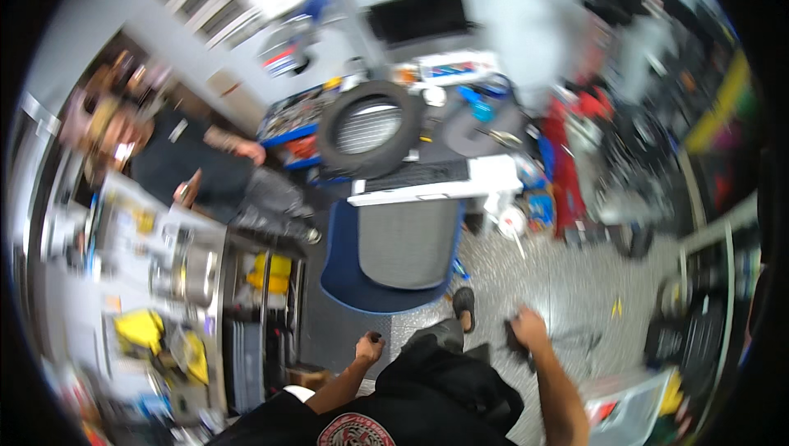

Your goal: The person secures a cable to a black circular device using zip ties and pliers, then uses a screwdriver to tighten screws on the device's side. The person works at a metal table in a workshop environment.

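My left hand (370, 348) hangs low in front of me, its fingers curled round something small and dark that I cannot make out. To the right, my right hand (528, 329) is held out over the floor. Motion smears its fingers, and a dark patch beside them may be a thing or a shadow. Ahead of both hands stands a chair (408, 245) with a dark blue shell and grey seat, touched by neither. Beyond it, a black tyre (335, 130) rests upright on the cluttered desk, behind a black keyboard (419, 175).
Another person (193, 158) stands at the left beside a workbench (123, 282) with yellow items and metal pots. A dark monitor (419, 16) is at the back. Bags and gear crowd the right side, above a clear plastic bin (649, 409). The floor (567, 282) is patterned metal.
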Tool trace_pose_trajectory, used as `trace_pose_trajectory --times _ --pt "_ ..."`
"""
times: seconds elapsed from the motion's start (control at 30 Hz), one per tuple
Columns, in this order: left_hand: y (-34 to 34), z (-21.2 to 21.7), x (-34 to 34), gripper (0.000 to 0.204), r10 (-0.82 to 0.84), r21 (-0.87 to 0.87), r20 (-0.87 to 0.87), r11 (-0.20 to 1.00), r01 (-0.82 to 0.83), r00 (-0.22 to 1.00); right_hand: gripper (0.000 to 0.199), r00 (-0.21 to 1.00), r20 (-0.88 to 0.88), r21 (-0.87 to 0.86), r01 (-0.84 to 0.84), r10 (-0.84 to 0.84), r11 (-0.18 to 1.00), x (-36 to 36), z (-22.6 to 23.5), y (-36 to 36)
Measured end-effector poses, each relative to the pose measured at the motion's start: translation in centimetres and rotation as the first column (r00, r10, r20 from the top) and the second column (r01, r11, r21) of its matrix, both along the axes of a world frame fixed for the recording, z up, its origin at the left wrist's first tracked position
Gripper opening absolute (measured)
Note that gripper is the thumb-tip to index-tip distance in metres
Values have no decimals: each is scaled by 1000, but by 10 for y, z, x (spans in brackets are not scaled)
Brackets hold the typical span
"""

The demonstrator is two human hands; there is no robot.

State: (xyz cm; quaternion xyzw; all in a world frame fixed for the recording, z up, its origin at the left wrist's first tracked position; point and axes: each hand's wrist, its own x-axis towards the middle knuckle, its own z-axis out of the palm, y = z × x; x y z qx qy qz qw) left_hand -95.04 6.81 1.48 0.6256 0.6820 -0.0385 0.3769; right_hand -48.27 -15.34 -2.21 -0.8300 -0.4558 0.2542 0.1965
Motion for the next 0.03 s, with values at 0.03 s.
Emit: trace_pose_trajectory --times 0.03 --pt "-19 -15 -19 51 39 -20 -35 999 -40 999 52 993 19 11 -119 119 993 12 31 -19"
